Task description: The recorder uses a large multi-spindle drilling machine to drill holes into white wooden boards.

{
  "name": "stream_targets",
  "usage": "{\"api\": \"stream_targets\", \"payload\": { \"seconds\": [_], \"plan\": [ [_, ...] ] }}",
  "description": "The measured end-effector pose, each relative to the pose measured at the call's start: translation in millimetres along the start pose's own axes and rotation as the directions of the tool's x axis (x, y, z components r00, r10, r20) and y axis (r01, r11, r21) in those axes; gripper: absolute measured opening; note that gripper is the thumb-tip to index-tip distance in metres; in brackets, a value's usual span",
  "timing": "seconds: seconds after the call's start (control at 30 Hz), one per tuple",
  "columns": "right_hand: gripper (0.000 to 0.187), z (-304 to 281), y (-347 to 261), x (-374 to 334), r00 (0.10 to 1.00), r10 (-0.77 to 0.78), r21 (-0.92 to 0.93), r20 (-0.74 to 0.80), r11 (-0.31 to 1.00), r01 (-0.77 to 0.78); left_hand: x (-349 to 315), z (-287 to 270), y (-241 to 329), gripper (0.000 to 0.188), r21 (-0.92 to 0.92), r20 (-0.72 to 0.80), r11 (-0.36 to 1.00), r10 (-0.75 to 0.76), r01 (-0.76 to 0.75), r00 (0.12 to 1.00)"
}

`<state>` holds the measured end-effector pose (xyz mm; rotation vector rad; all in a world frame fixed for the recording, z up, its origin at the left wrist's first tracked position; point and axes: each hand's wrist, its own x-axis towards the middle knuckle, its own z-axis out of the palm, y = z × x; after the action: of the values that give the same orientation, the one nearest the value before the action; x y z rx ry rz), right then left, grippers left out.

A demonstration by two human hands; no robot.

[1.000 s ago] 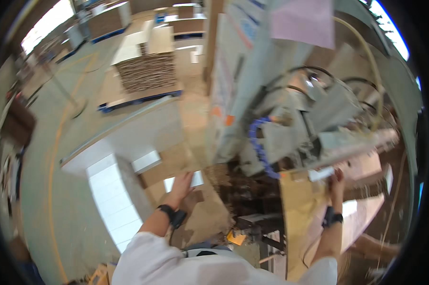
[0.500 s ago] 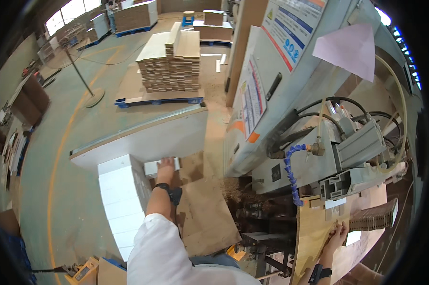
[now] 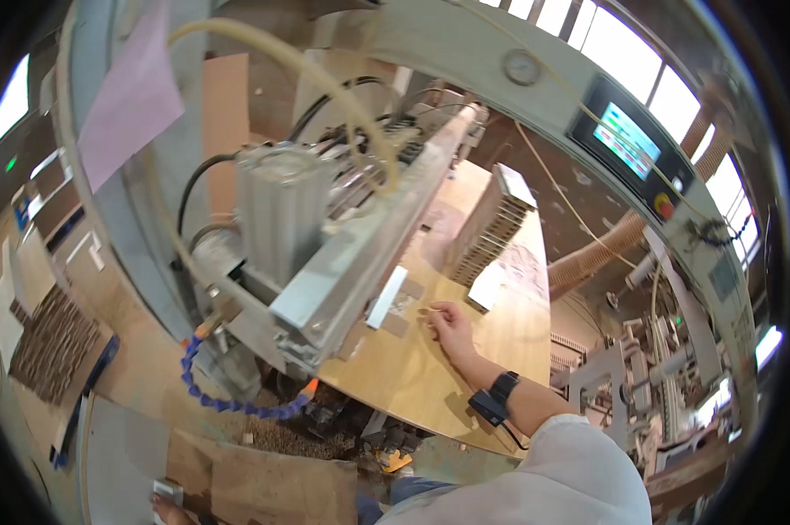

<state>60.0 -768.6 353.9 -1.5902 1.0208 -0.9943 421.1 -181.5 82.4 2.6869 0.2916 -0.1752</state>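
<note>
My right hand (image 3: 452,332) rests on the yellowish wooden table (image 3: 395,376), fingers loosely bent and apart, with nothing visible in them. A black band with a small box sits on that wrist. Just beyond the fingertips lies a narrow white strip (image 3: 386,297) beside the machine's metal beam (image 3: 368,271). To the right of the strip are a white block (image 3: 485,287) and a row of thin boards (image 3: 491,232) standing side by side. At the lower left, partly cut off, my left hand (image 3: 171,511) is closed on a small white block (image 3: 167,492).
A blue jointed hose (image 3: 237,407) curves below the machine's near end. Overhead, a control panel (image 3: 631,149) with a lit screen is mounted on the frame. A stack of boards (image 3: 58,346) stands on a pallet at left. Brown cardboard (image 3: 281,490) lies below.
The view has swung right toward the machine and table. The left hand and its white block now sit at the lower left edge. The right hand stays on the table near the boards.
</note>
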Motion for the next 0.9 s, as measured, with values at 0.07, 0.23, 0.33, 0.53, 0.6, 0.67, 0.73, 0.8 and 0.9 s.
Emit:
{"api": "stream_targets", "payload": {
  "seconds": [0.07, 0.23, 0.33, 0.53, 0.6, 0.67, 0.73, 0.8, 0.9],
  "plan": [
    [0.017, 21.4, -2.3, -3.9, 0.999, 0.023, 0.053, 0.047, 0.998, -0.025, 18.6, 4.2, -56.0, 0.035, 0.363, -0.165, 0.919, 0.225, -0.153, 0.96],
    [0.019, 8.9, -14.6, -7.3, 0.989, 0.091, 0.089, 0.119, 0.991, -0.102, -32.1, -9.7, 52.2, 0.027, -0.118, -0.086, 0.92, 0.366, -0.374, 0.927],
    [0.021, -11.6, -21.1, -3.5, 0.969, 0.171, 0.174, 0.178, 0.964, -0.202, -113.1, -29.6, 147.5, 0.021, 0.007, -0.166, 0.818, 0.569, -0.576, 0.806],
    [0.033, -112.0, -12.4, 54.2, 0.987, 0.125, -0.034, -0.105, 0.991, -0.129, -222.6, -66.8, 230.6, 0.013, -0.391, -0.234, 0.491, 0.765, -0.779, 0.6],
    [0.051, -160.1, 7.4, 83.7, 0.954, 0.025, -0.356, -0.3, 0.924, -0.136, -256.4, -74.0, 256.9, 0.014, -0.48, -0.193, 0.311, 0.875, -0.82, 0.444],
    [0.057, -159.8, -10.0, 88.2, 0.946, 0.14, -0.355, -0.292, 0.903, -0.243, -295.1, -84.3, 289.2, 0.015, -0.505, -0.262, 0.163, 0.907, -0.848, 0.33],
    [0.073, -163.9, -14.4, 97.1, 0.925, 0.263, -0.437, -0.275, 0.823, -0.363, -338.7, -81.2, 334.2, 0.014, -0.59, -0.309, 0.02, 0.918, -0.807, 0.249],
    [0.072, -157.4, -16.0, 93.9, 0.947, 0.259, -0.466, -0.192, 0.825, -0.32, -381.9, -89.1, 374.3, 0.017, -0.6, -0.225, -0.002, 0.96, -0.8, 0.167],
    [0.07, -154.8, -11.4, 93.3, 0.971, 0.22, -0.549, -0.089, 0.803, -0.232, -419.1, -63.9, 420.9, 0.024, -0.551, -0.146, -0.07, 0.989, -0.832, 0.013]
  ]
}}
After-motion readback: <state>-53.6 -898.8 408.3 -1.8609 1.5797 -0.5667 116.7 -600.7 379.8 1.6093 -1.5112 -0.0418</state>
